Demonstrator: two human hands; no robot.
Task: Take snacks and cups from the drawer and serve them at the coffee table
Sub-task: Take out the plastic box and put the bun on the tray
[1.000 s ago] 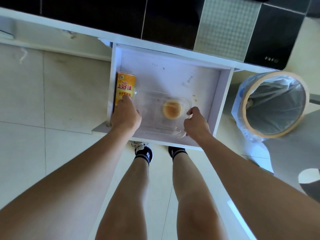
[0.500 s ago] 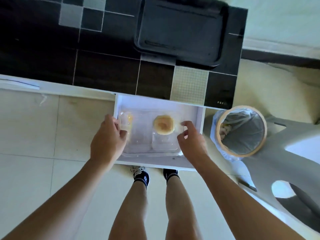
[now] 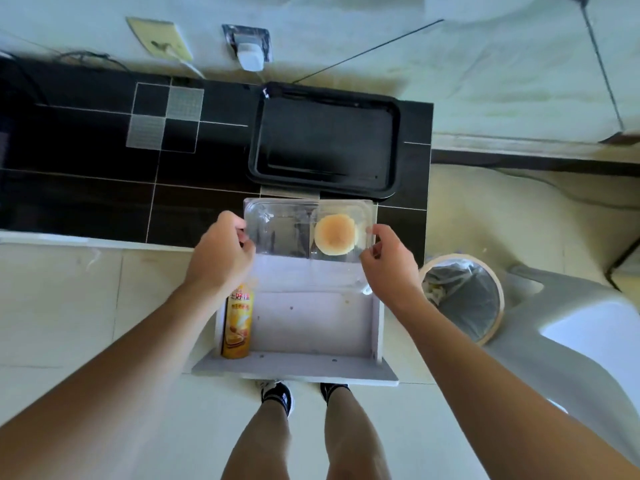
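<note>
So under my hands there's the white drawer pulled open, and an orange snack box lies flat on its bottom against the left wall, just below my left grip. Past the grip is a black tiled counter with a black tray sitting on it. Right of my right grip, a bin stands on the pale floor.

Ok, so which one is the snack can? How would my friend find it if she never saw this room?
Look for the open white drawer sticking out from the black tiled cabinet. Inside it, against the left wall, lies the snack can, partly under the left hand. It is the only tall orange-yellow thing there; the clear plastic box with one round bun is held up above the drawer.
</note>
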